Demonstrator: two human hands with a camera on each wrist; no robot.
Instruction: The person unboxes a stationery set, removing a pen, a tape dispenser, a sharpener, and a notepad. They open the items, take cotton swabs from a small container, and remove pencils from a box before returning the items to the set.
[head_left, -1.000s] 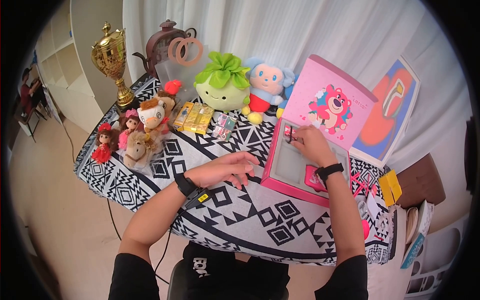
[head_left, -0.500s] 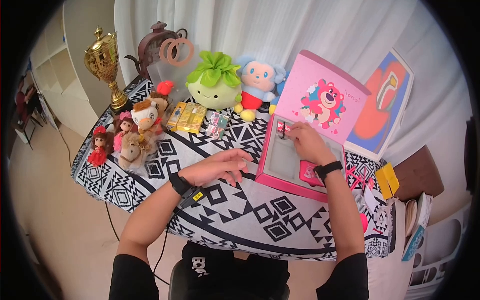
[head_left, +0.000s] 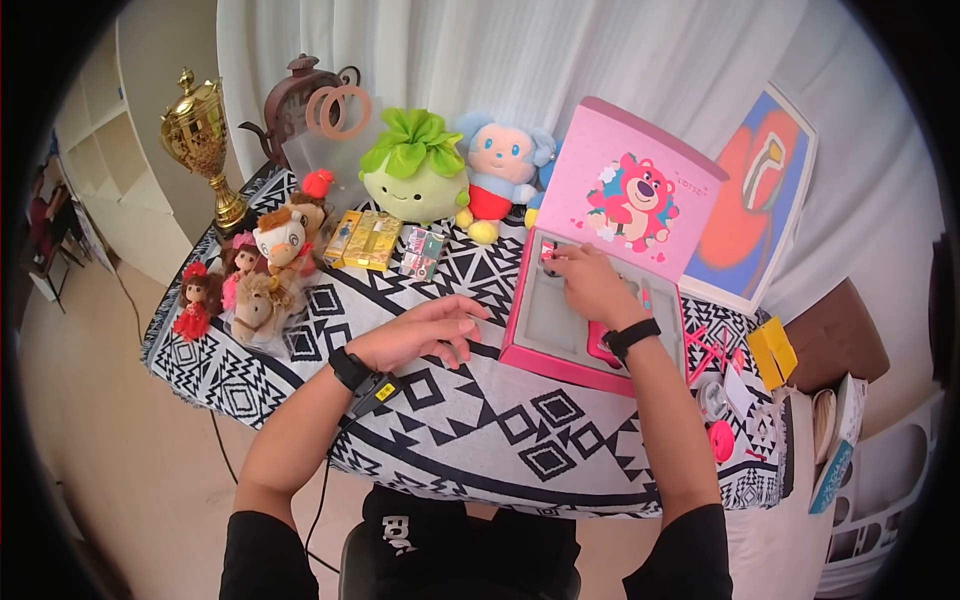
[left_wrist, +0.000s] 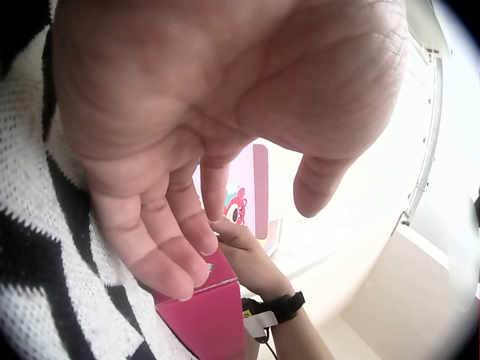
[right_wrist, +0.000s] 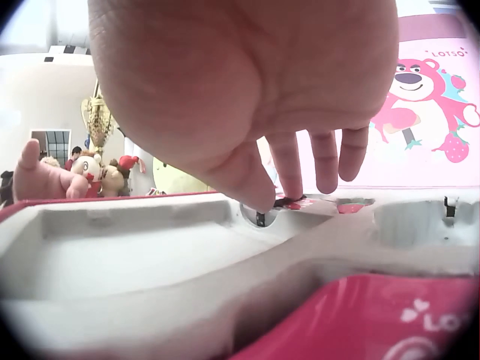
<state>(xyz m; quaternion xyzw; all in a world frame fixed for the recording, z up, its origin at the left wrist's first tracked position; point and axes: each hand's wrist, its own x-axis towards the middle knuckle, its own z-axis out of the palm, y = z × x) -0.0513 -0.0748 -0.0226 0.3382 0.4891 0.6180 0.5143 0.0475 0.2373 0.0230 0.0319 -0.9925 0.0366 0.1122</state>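
An open pink box (head_left: 560,371) with a grey moulded tray (head_left: 555,320) stands on the patterned cloth, its bear-printed lid (head_left: 650,190) raised. Over it, my right hand (head_left: 598,285) reaches into the far left corner. Its thumb and forefinger pinch a small pink-and-black piece (right_wrist: 298,203) in a tray slot; the fingers partly hide it, and I cannot tell its kind. Nearer the wrist, a glossy hot-pink case (right_wrist: 360,322) sits in the tray. My left hand (head_left: 420,335) hovers left of the box, fingers loosely bent, palm facing it, holding nothing.
Bagged dolls and plush toys (head_left: 265,305), yellow boxes (head_left: 368,240), a green plush (head_left: 415,180) and a blue plush (head_left: 500,170) line the back left. A gold trophy (head_left: 197,140) stands behind. Small pink items (head_left: 720,440) and a yellow carton (head_left: 773,352) lie right.
The head view has turned slightly, shifting the scene left. My right hand has edged farther over the small piece and covers more of it. The left hand keeps its pose.
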